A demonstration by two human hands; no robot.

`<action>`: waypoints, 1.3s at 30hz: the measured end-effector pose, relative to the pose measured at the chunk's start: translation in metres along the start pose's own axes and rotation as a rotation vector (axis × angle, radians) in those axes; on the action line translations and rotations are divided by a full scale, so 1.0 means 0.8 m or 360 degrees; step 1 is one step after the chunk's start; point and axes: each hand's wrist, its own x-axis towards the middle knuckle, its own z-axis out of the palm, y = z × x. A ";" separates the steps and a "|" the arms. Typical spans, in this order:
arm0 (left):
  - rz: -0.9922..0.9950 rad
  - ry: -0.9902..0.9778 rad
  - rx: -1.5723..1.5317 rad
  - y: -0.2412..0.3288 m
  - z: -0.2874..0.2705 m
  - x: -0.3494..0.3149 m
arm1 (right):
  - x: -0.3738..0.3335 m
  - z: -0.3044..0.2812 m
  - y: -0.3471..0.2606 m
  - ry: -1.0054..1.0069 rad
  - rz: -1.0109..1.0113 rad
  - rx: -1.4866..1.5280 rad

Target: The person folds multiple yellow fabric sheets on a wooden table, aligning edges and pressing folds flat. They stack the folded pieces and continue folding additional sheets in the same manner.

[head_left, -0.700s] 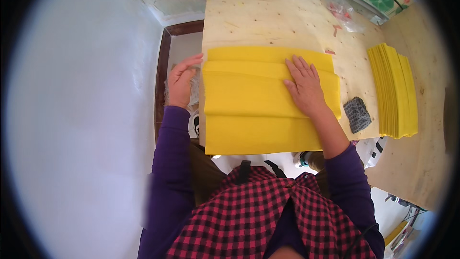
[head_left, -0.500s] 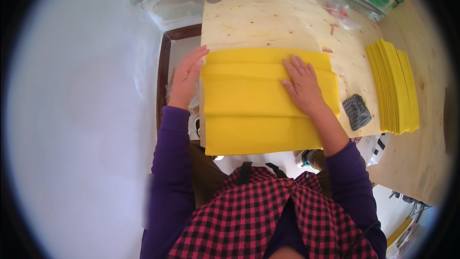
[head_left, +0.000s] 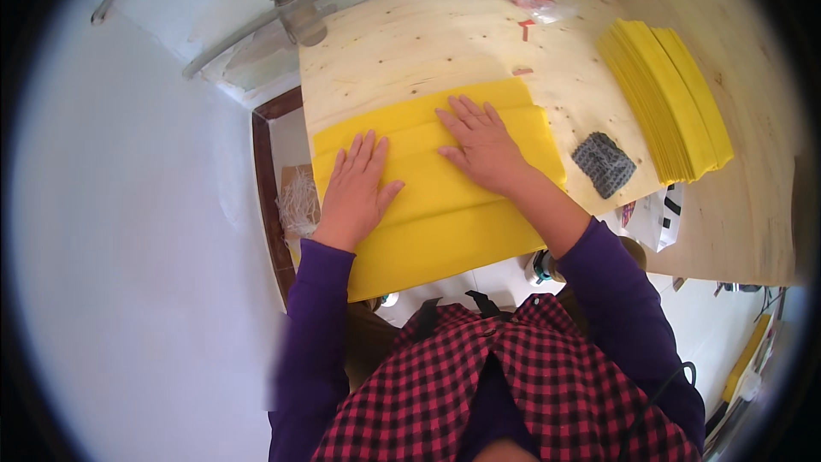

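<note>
A yellow cloth (head_left: 428,175), folded in wide layers with crosswise creases, lies on the plywood table (head_left: 393,47) in front of me. Its near edge hangs over the table's front. My left hand (head_left: 355,191) rests flat on the cloth's left part, fingers spread. Farther to the right, my right hand (head_left: 483,144) presses on its upper part, fingers apart and palm down. Neither hand grips anything. To the right of the cloth sits a dark grey patterned piece (head_left: 604,164), perhaps a folded cloth.
A stack of folded yellow cloths (head_left: 667,103) stands at the table's right. At the back are a translucent bottle (head_left: 299,17) and a clear plastic bag (head_left: 543,2) with something red. A white bag (head_left: 657,218) hangs below the right edge. Pale shreds (head_left: 299,203) lie beside the table's left.
My left hand has come from beside the cloth's left edge onto its top. My right hand stays flat on the cloth. The whole view has turned and shifted.
</note>
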 end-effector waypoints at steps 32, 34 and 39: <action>-0.0091 -0.0090 0.0011 0.020 -0.003 0.009 | -0.038 -0.003 0.053 -0.0032 0.0583 -0.0160; -0.0021 -0.0070 -0.0016 0.055 0.009 0.029 | -0.037 -0.002 0.053 -0.0047 0.0592 -0.0161; -0.0162 0.0015 -0.0136 0.129 0.057 0.087 | -0.033 0.001 0.055 0.0011 0.0555 -0.0196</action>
